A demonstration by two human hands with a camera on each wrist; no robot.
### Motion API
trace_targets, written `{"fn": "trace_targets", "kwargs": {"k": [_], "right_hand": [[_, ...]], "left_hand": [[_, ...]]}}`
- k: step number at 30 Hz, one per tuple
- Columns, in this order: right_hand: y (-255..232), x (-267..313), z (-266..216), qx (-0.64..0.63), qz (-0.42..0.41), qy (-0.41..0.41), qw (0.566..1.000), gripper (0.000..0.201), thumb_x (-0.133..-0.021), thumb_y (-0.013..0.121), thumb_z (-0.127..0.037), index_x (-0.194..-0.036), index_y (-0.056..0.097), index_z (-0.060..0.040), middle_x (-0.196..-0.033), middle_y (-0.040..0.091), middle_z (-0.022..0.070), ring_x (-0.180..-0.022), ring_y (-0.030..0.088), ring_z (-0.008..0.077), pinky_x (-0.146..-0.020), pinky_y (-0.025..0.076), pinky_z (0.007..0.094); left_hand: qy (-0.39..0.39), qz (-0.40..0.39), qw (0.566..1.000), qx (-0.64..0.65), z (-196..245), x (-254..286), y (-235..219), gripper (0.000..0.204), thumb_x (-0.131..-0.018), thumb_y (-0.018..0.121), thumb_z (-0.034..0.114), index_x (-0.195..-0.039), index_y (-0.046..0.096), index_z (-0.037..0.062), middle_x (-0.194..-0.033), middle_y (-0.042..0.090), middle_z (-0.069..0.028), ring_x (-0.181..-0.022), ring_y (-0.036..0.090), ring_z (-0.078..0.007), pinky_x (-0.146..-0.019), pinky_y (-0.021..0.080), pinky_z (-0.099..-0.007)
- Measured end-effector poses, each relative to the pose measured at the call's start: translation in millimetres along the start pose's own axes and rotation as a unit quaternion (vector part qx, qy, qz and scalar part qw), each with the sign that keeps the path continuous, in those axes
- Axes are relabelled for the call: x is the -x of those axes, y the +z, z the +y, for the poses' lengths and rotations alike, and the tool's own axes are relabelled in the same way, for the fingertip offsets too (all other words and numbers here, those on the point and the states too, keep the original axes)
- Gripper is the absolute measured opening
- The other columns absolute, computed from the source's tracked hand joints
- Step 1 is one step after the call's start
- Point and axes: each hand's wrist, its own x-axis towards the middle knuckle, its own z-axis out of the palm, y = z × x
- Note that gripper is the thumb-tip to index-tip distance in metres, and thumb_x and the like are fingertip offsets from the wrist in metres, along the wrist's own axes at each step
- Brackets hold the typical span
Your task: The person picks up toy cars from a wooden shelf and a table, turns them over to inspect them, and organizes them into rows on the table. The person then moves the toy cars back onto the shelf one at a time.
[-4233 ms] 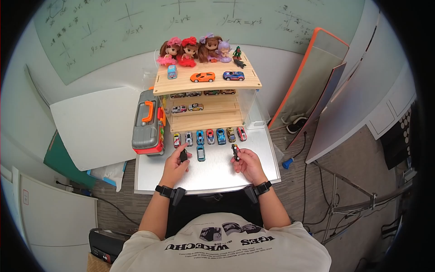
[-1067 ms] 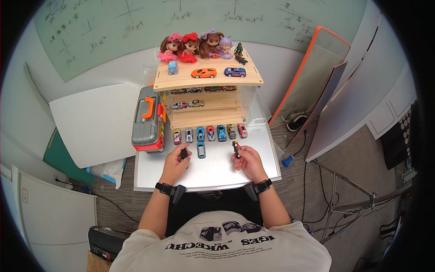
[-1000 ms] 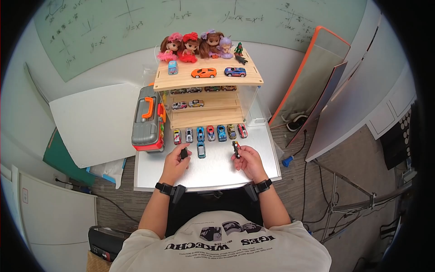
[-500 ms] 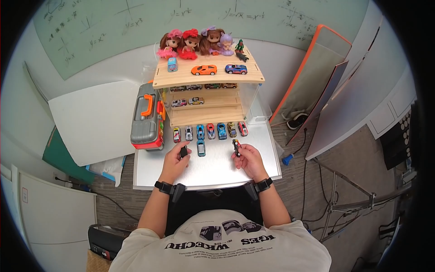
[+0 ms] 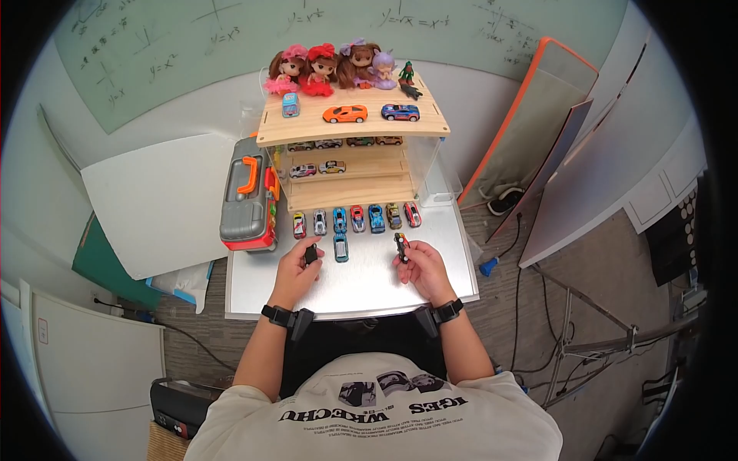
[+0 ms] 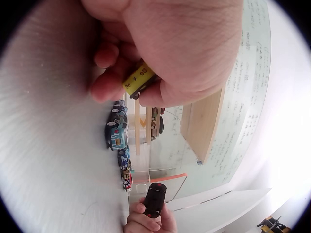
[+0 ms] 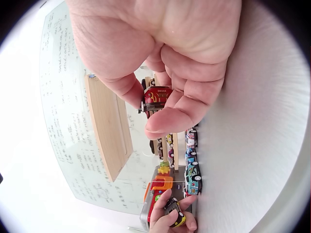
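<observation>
My left hand (image 5: 294, 273) pinches a small car (image 5: 310, 254), dark underneath; the left wrist view shows its yellow body (image 6: 139, 79). In my right hand (image 5: 422, 272) is another toy car (image 5: 400, 247), and the right wrist view shows its red body (image 7: 156, 97) between thumb and fingers. Both hands are held near the front of the metal table (image 5: 358, 293). Between them, farther back, a light-blue van (image 5: 340, 248) stands alone. Behind it a row of several toy cars, one a blue car (image 5: 376, 218), lines the front of the wooden shelf (image 5: 350, 199).
Dolls (image 5: 320, 71) and more cars, one an orange car (image 5: 345, 114), stand on the shelf's top board. Other cars sit on its lower tiers. A grey toolbox (image 5: 247, 201) is left of the shelf, a clear bin (image 5: 439, 189) right of it.
The head view has tilted slightly, so the shelf and cars appear a little higher. Both hands keep hold of their cars in nearly the same places.
</observation>
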Motion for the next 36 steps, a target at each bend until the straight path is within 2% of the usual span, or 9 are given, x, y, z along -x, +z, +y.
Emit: {"fn": "trace_targets", "kwargs": {"k": [36], "right_hand": [[-2.8,-1.9,2.3,-0.005,0.002,0.0,1.0,0.013,-0.105,0.058,-0.012,-0.108,0.061,0.0002,-0.093,0.074,0.0173,-0.062,0.067,0.0177,-0.055,0.055,0.0301]], "left_hand": [[-0.016,-0.015,1.0,-0.012,5.4,0.5,-0.4,0.053,-0.092,0.06,-0.01,-0.143,0.057,0.0048,-0.114,0.069,-0.0096,-0.079,0.063,-0.0084,-0.065,0.055,-0.0244]]}}
